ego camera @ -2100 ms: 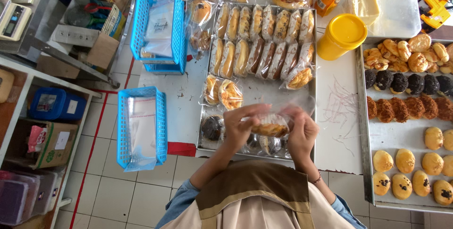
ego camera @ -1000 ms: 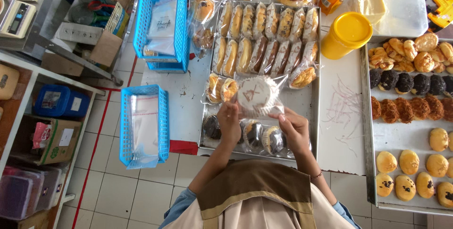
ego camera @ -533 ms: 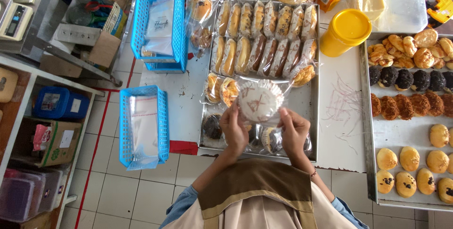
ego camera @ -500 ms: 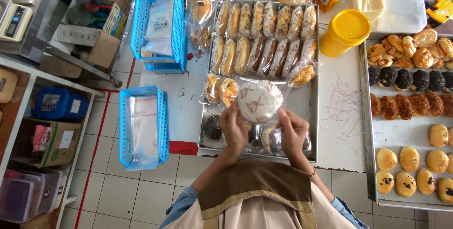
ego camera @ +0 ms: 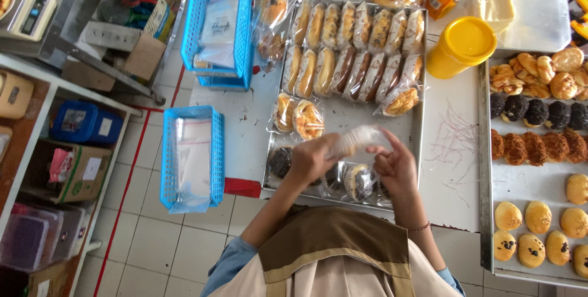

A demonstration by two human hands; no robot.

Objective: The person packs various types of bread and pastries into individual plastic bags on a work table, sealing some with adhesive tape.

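Both of my hands hold one clear plastic bag with a round bun (ego camera: pixel 361 139) inside, just above a metal tray (ego camera: pixel 418 150). My left hand (ego camera: pixel 312 157) grips the bag's left end and my right hand (ego camera: pixel 397 168) pinches its right end. The bag is blurred. Under my hands lie several wrapped dark buns (ego camera: pixel 358 180). Two wrapped round buns (ego camera: pixel 299 117) lie a little farther up the tray, and rows of wrapped long buns (ego camera: pixel 355 46) fill its far half.
A second tray (ego camera: pixel 508 180) on the right carries unwrapped buns, dark and golden. A yellow lidded tub (ego camera: pixel 460 46) stands between the trays. Thin twist ties (ego camera: pixel 453 144) are scattered on the table. Two blue baskets (ego camera: pixel 192 157) with clear bags stand at left.
The bagged bun went from near my chest up over the tray, held upright showing its round face, and now lies turned sideways between my hands, which have closed on its ends.
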